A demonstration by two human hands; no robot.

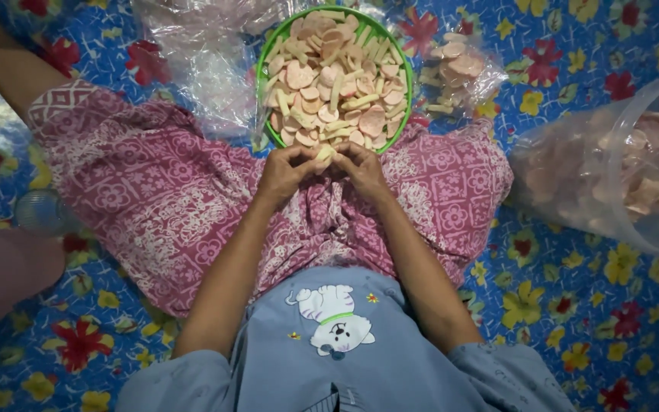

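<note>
Head view, looking straight down at a seated person's lap. Both forearms run up from the bottom, converging at centre. Left hand [285, 172] and right hand [361, 169] sit knuckle to knuckle just below the near rim of the green bowl [261, 76], fingers curled inward. Between the fingertips: a small pale cracker piece [324, 154], pinched from both sides, so both hands are closed on it. Piece sits right at the bowl's near edge, just above the lap. Hard to tell whether it touches the rim.

Bowl is heaped with pink rounds and pale sticks [333, 76], filled to the brim. Hands rest over pink patterned cloth [154, 198] covering the legs, which spread left and right of the bowl.

Edges and room: clear crumpled plastic bags [207, 61] lie touching the bowl's left side. A small filled plastic bag of crackers [455, 72] lies just beside the bowl's right side. Large clear plastic tub [634, 160] with pink crackers inside stands well apart at the right edge, partly cut off by the frame. Blue floral mat [573, 305] shows open on the right, between knee and tub, and at lower left. Clear rounded object [40, 210] near the left knee, too blurred to identify. Hands are boxed in by bowl ahead and the knees on both sides.
</note>
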